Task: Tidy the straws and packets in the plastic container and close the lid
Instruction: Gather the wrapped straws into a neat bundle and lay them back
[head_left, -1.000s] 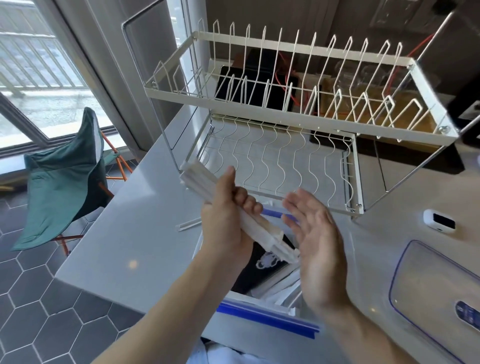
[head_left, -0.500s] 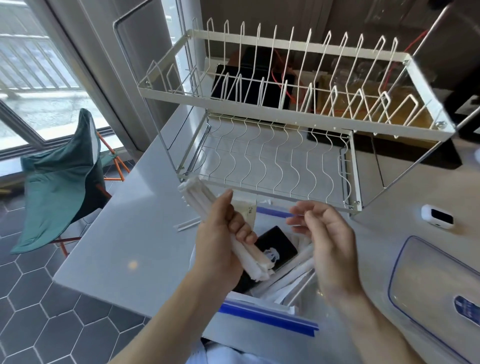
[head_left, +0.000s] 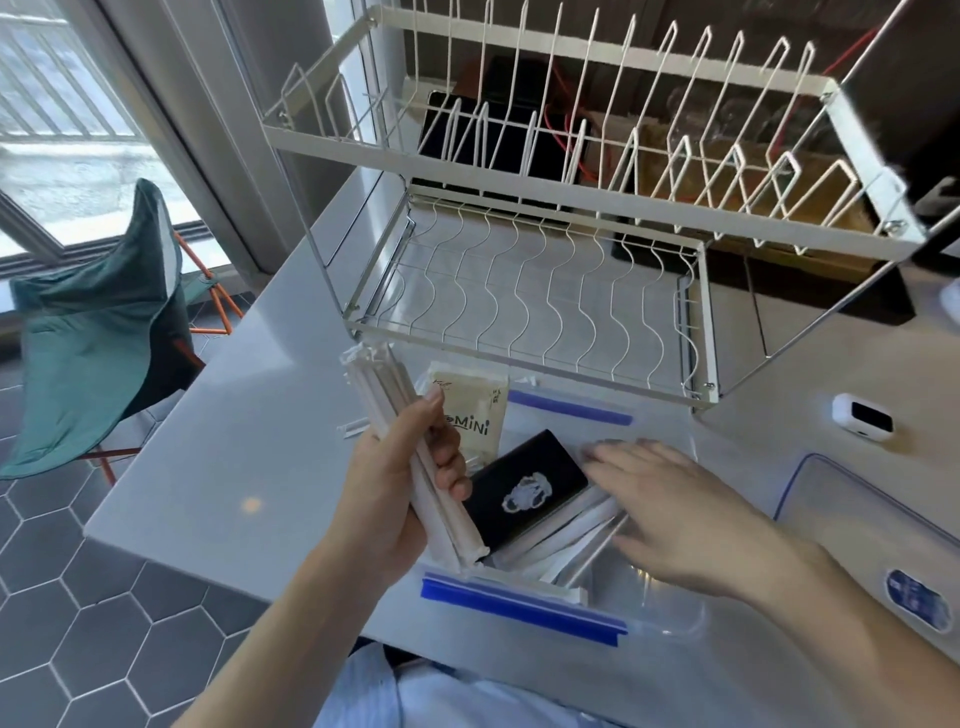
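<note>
Left hand (head_left: 395, 499) grips bundle of wrapped straws (head_left: 410, 457), fingers wrapped tight, lower end of bundle now resting at near-left corner of plastic container (head_left: 670, 613). Right hand (head_left: 675, 514), half second ago raised with fingers curled, now lies flat and open on loose straws (head_left: 561, 540) inside, holding nothing. Black packet (head_left: 524, 488) and cream packet (head_left: 475, 410) sit at container's left side. Lid (head_left: 878, 545) off, on worktop at right. Judgement: gathering continues; closing far.

Pale grey table (head_left: 218, 467) — dish rack (head_left: 545, 312), open container (head_left: 649, 613), lid (head_left: 872, 525), white gadget (head_left: 862, 417), stray straw (head_left: 353, 427)
</note>
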